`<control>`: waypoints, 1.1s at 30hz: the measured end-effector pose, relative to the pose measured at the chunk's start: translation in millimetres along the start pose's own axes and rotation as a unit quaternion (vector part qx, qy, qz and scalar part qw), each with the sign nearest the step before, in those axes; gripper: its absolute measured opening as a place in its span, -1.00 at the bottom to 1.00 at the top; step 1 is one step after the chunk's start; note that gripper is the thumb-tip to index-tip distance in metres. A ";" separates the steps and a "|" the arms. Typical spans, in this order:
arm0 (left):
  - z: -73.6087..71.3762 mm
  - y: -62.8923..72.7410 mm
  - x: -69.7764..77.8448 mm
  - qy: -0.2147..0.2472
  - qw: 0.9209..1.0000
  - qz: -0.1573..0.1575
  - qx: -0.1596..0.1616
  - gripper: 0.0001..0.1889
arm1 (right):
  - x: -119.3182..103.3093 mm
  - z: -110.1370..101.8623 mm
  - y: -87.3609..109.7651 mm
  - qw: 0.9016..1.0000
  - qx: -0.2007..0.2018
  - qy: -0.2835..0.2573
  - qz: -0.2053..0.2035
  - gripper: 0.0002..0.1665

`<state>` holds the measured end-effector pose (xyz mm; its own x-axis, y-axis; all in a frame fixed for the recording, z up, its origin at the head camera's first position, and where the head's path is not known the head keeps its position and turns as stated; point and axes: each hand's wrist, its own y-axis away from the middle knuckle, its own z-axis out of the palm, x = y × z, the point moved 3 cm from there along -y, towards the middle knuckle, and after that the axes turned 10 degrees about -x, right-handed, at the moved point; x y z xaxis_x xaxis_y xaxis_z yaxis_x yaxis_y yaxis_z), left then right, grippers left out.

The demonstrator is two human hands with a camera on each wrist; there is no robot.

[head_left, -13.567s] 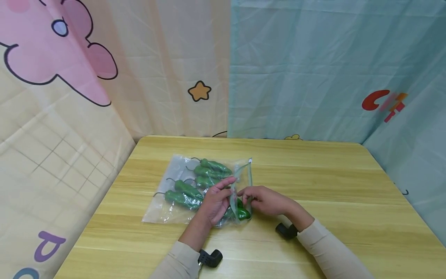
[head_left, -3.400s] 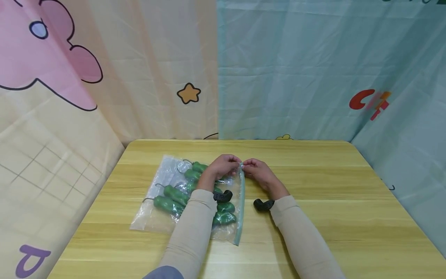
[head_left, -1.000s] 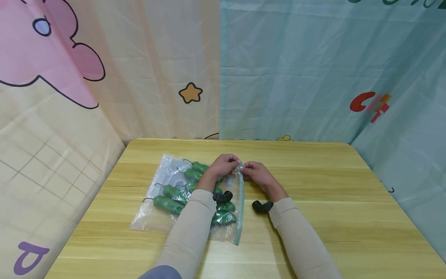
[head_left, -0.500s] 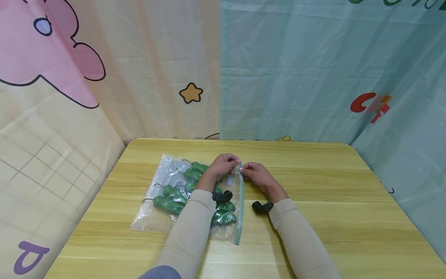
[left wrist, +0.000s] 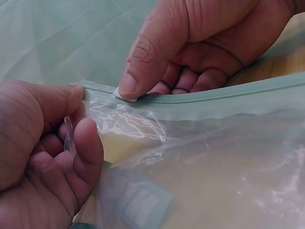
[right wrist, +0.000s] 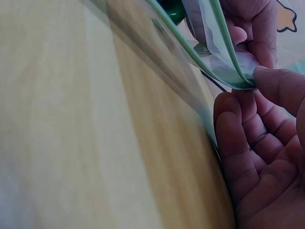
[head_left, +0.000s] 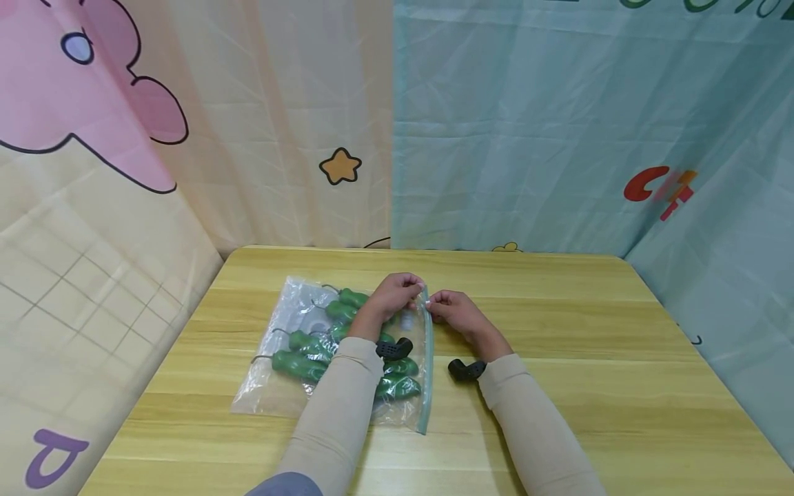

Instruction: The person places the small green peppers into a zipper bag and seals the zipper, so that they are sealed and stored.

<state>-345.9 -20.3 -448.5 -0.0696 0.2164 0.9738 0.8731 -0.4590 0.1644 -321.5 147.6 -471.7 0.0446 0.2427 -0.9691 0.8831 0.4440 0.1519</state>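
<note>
A clear zip bag [head_left: 263, 396] lies on the table with several green peppers [head_left: 294, 364] inside. Its pale green zip strip [head_left: 426, 372] runs along the right side. At the far end of that strip, my left hand [head_left: 393, 295] pinches the bag's corner between thumb and fingers. Right beside it, my right hand [head_left: 459, 311] pinches a small white slider [left wrist: 119, 93] on the strip, mostly under the thumb. The right wrist view shows the strip's two green edges [right wrist: 223, 24] spread apart and meeting at the right fingertips. My left forearm hides some of the peppers.
The wooden table [head_left: 589, 386] extends to the right of the bag. Printed curtains [head_left: 496, 124] hang behind it and at both sides. A black wrist device [head_left: 394, 349] sits at the left cuff, and another black device [head_left: 466, 370] at the right cuff.
Both hands have gone from the middle of the gaping bag mouth to its far corner, and the strip now lies straighter. Lately the right hand has shifted slightly nearer along the strip.
</note>
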 end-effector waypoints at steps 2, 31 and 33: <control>-0.5 -0.7 -0.4 0.001 1.000 0.001 0.001 -0.79 | -0.1 0.4 0.5 1.000 0.001 0.003 0.002 -0.78; -3.3 -3.8 -4.3 0.013 1.000 0.010 -0.020 -0.80 | 0.6 2.8 5.6 1.000 -0.013 0.011 0.000 -0.80; -3.4 -3.7 -4.0 0.012 0.999 0.013 -0.028 -0.80 | -0.1 2.6 6.0 1.000 -0.014 0.012 -0.001 -0.80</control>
<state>-350.5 -22.4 -452.5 -0.0592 0.1832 0.9813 0.8463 -0.5121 0.1467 -315.0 148.0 -471.2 0.0305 0.2621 -0.9646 0.8694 0.4691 0.1549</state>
